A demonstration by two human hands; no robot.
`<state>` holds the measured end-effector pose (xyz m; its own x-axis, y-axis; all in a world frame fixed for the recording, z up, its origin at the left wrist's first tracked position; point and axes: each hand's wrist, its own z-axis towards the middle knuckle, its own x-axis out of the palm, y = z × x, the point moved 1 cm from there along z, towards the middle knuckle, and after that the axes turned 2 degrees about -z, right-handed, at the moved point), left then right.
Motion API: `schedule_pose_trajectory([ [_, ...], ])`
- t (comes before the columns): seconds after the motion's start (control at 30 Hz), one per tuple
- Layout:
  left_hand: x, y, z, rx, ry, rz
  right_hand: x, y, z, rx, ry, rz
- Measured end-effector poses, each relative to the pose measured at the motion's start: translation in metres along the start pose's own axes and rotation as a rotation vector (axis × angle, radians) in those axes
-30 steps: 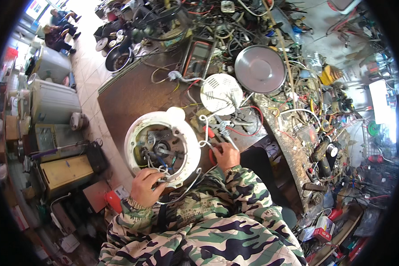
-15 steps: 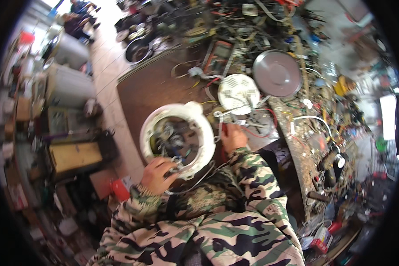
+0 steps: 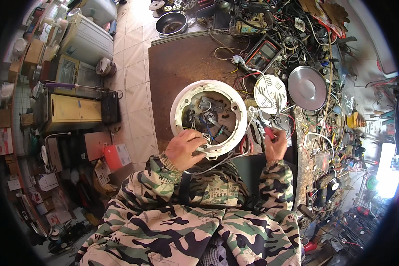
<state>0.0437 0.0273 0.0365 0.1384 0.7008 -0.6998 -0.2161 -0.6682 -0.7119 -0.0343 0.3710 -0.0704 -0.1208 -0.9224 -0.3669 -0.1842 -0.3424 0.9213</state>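
Note:
A round white plastic housing sits on the brown tabletop, with metal parts and wires inside. My left hand is closed on a white wire at the housing's lower left rim. To the housing's right, my right hand grips a red-handled tool, its tip hard to make out. Red-handled pliers lie between the housing and that hand. A white slotted disc, a grey metal lid and a multimeter with tangled leads rest behind. A grey cord loops below the housing.
The brown tabletop borders a tiled floor. A black pan and tangled parts crowd the back; cables and tools cover the bench at right. Appliances and a yellow cabinet line the left, near a red box.
The view has turned, shifting the scene rightward. My right hand has taken hold of a red-handled tool and lifted it away from the pliers. My left hand stays at the housing's rim.

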Motion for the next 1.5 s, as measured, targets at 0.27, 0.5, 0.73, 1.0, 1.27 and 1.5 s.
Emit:
schedule_pose_trajectory([
  [0.27,-0.002,0.003,-0.002,0.02,-0.01,-0.032,-0.026,0.145,-0.064,-0.173,-0.157,0.161],
  [0.5,0.001,0.006,-0.002,0.018,-0.023,-0.055,0.001,0.21,-0.12,-0.531,0.232,-0.146],
  [0.73,0.004,0.007,-0.002,-0.004,-0.016,-0.057,0.029,0.212,-0.122,-0.504,0.321,-0.246],
  [1.0,0.006,0.009,-0.005,-0.008,-0.032,-0.081,0.036,0.212,-0.117,-0.477,0.328,-0.299],
  [1.27,0.006,0.011,-0.005,-0.007,-0.019,-0.096,0.042,0.216,-0.116,-0.62,0.325,-0.395],
  [1.5,0.007,0.013,-0.007,0.037,-0.059,-0.108,0.056,0.237,-0.113,-0.813,0.428,-0.413],
])
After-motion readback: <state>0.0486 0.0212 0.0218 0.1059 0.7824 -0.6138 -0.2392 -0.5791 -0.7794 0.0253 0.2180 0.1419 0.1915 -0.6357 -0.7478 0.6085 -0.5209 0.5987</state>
